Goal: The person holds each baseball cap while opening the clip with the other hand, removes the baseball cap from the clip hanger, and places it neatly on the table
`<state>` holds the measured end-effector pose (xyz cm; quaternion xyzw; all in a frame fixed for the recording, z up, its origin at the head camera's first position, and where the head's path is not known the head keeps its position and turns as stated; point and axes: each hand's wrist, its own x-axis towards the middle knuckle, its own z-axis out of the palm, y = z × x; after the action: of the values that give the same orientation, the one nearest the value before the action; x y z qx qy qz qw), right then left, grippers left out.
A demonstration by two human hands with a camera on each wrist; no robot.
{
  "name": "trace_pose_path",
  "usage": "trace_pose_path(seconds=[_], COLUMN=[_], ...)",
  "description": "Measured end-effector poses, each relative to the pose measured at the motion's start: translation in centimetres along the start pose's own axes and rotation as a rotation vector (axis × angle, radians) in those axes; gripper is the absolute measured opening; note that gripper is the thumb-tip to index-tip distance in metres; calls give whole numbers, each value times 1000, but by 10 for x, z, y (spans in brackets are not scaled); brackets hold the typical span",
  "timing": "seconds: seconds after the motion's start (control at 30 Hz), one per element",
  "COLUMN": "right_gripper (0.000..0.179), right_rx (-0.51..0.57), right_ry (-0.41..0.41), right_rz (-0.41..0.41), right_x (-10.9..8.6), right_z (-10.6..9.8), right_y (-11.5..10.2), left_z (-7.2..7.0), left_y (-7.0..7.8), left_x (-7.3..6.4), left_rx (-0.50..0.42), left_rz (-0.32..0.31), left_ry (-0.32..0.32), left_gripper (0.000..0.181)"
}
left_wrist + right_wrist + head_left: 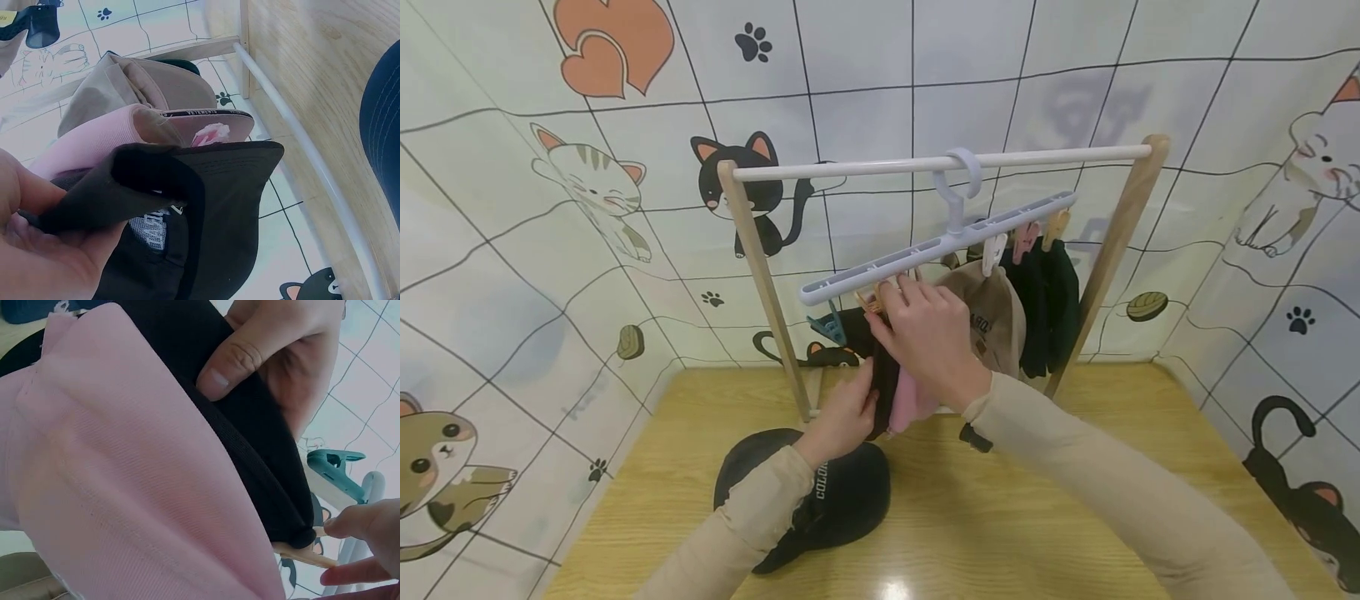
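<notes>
My left hand (pixel 842 412) grips the edge of a black cap (pixel 231 212), thumb on one face of the fabric. My right hand (pixel 928 329) pinches a peach clothespin (pixel 306 555) under the lilac hanger (pixel 917 254); the clothespin is at the cap's top edge. Close beside the black cap hangs a pink cap (pixel 125 456), its top partly hidden by my right hand in the head view. A teal clothespin (pixel 827 325) sits at the hanger's near left end. The hanger hooks over a white rod (pixel 865 167) and slants down to the left.
Farther along the hanger are a beige cap (pixel 1003 321) and dark caps (pixel 1056 300) under white, pink and yellow clothespins. Wooden posts (pixel 763 283) hold the rod. A dark cap (pixel 861 500) lies on the wooden table (pixel 1000 508) below my left forearm. A patterned sheet stands behind.
</notes>
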<state>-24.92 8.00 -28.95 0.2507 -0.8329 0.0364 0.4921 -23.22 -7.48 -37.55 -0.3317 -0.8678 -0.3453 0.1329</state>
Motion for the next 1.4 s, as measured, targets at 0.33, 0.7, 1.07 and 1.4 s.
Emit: trace_pose_path(seconds=[0.33,0.7,1.07,1.4], right_gripper=[32,29,32,33], right_rx=[61,544,549,607], right_ry=[-60,-122,-69,-91], right_rz=[60,366,352,347], right_x=[-2,1,2,6], right_z=[-7,1,7,9], right_y=[-10,-6,-8,-6], left_z=[1,3,3,3], left_y=[2,8,12,10], left_x=[-3,-6,-5,-5], left_rx=[55,-2,-59,-91], left_rz=[9,69,68,41], left_ry=[12,4,-34,-46], left_gripper=[34,35,36,36])
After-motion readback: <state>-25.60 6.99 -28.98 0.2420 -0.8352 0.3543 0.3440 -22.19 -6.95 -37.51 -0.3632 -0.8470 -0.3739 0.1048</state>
